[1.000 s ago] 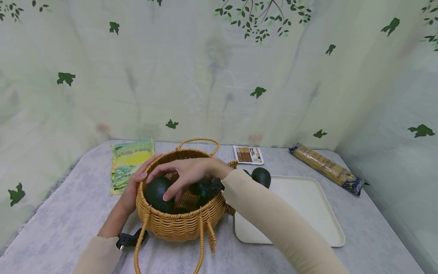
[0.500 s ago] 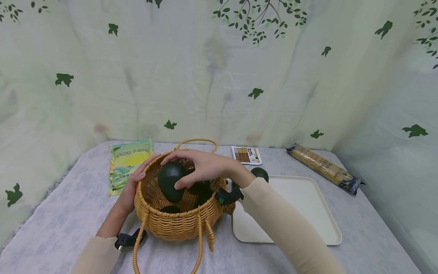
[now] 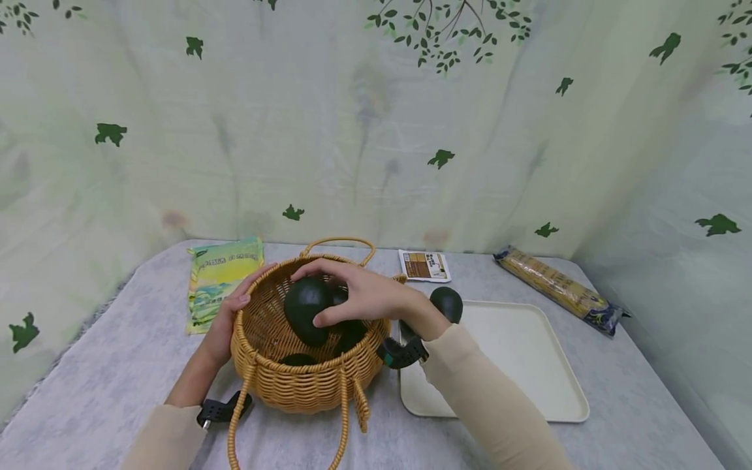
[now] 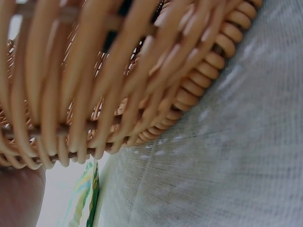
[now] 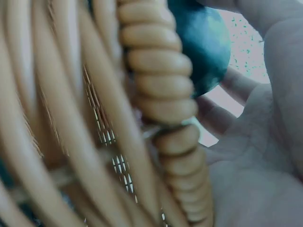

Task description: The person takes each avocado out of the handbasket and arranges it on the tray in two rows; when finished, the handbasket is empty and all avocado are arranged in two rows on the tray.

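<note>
A round wicker basket (image 3: 305, 390) stands tilted on the table, its opening turned toward me. My left hand (image 3: 226, 323) holds its left rim; in the left wrist view, woven strands of the basket (image 4: 85, 85) cover most of the picture. Inside the opening, my right hand (image 3: 367, 294) grips a dark green, egg-shaped avocado (image 3: 305, 310) between thumb and fingers. The right wrist view shows that avocado (image 5: 208, 52) partly behind the rim. Other dark green avocados (image 3: 297, 360) lie lower in the basket, partly hidden.
Right of the basket lies a cream tray (image 3: 517, 365), with a dark avocado (image 3: 448, 302) at its far left corner. Behind are a yellow-green bag (image 3: 226, 277), a small white-brown packet (image 3: 425, 266) and a long noodle-like pack (image 3: 558, 287). Looped handles (image 3: 235, 424) hang at the basket's front.
My right hand has lifted the avocado off the basket's left side and moved it right, toward the middle of the opening. The left hand stays on the rim.
</note>
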Demonstrator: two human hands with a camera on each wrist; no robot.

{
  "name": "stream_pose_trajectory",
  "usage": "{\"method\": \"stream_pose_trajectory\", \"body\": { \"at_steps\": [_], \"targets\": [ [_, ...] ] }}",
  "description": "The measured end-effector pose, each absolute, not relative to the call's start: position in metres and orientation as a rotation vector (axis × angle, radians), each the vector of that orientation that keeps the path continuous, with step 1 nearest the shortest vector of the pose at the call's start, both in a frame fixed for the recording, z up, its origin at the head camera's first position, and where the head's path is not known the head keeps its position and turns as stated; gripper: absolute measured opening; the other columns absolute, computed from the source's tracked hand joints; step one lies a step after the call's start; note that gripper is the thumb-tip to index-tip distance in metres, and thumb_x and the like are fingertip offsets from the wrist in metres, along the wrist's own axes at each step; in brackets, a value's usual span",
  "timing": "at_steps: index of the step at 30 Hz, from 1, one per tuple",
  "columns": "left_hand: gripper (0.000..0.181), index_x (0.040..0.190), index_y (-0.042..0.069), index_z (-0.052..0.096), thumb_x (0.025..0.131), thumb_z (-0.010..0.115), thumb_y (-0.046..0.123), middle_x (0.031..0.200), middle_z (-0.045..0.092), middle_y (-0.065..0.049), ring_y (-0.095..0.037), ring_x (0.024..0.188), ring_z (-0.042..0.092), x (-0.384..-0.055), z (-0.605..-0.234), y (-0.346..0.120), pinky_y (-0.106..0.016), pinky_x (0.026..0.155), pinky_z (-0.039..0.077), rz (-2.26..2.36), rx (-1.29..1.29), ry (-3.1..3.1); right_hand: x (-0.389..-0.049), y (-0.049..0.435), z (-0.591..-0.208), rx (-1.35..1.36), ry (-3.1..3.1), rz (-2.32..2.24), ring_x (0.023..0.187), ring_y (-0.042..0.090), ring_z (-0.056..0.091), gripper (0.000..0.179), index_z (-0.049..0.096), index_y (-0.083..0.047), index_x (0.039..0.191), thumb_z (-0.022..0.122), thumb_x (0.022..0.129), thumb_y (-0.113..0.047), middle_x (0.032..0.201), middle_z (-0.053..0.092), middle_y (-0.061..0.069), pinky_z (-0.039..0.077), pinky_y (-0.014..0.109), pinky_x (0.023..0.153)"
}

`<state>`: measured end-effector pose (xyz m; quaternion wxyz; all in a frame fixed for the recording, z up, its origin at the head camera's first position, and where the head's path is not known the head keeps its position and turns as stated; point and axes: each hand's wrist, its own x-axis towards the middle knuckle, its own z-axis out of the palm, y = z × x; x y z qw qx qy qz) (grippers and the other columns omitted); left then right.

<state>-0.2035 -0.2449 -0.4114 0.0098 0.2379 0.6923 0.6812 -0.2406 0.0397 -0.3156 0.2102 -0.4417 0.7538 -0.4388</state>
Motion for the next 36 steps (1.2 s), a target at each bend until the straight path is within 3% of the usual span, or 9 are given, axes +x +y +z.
{"method": "stream_pose_trajectory", "body": {
  "at_steps": [5,14,23,29,36],
  "targets": [
    [0.061,0.165,0.014,0.023,0.107,0.019,0.032,0.158,0.035,0.007,-0.016,0.144,0.036,-0.203,-0.411,-0.245,-0.022,0.107,0.040,2.130,0.749,2.167,-0.237,0.043,-0.317,-1.225,2.105,-1.248,0.122,0.013,0.058,0.065,0.050,-0.040,0.149,0.075,0.089,-0.033,0.149,0.048,-0.011,0.051,0.037,0.098],
    [0.062,0.165,0.015,0.022,0.106,0.020,0.033,0.158,0.035,0.007,-0.017,0.144,0.036,-0.202,-0.412,-0.245,-0.022,0.107,0.040,2.124,0.727,2.172,-0.225,0.049,-0.319,-1.223,2.045,-1.342,0.118,0.015,0.064,0.065,0.049,-0.030,0.150,0.073,0.089,-0.027,0.147,0.050,-0.005,0.056,0.037,0.092],
    [0.062,0.165,0.014,0.022,0.106,0.020,0.033,0.158,0.035,0.004,-0.020,0.145,0.035,-0.202,-0.412,-0.245,-0.023,0.108,0.040,2.125,0.706,2.175,-0.205,0.057,-0.324,-1.114,2.003,-1.585,0.125,0.018,0.061,0.068,0.046,-0.034,0.151,0.075,0.092,-0.017,0.150,0.046,-0.004,0.059,0.038,0.090],
    [0.061,0.165,0.016,0.023,0.106,0.020,0.032,0.158,0.036,0.004,-0.022,0.145,0.036,-0.202,-0.413,-0.244,-0.024,0.108,0.041,2.130,0.705,2.183,-0.195,0.059,-0.332,-1.091,2.000,-1.757,0.128,0.023,0.058,0.070,0.044,-0.025,0.151,0.075,0.090,-0.009,0.149,0.048,0.002,0.060,0.039,0.088],
    [0.062,0.165,0.015,0.024,0.106,0.020,0.033,0.156,0.037,0.008,-0.018,0.144,0.037,-0.202,-0.410,-0.244,-0.024,0.107,0.041,2.125,0.686,2.206,-0.187,0.059,-0.335,-1.191,2.023,-1.852,0.124,0.022,0.061,0.067,0.048,-0.021,0.148,0.078,0.089,-0.014,0.149,0.049,0.002,0.060,0.040,0.088]
  ]
}}
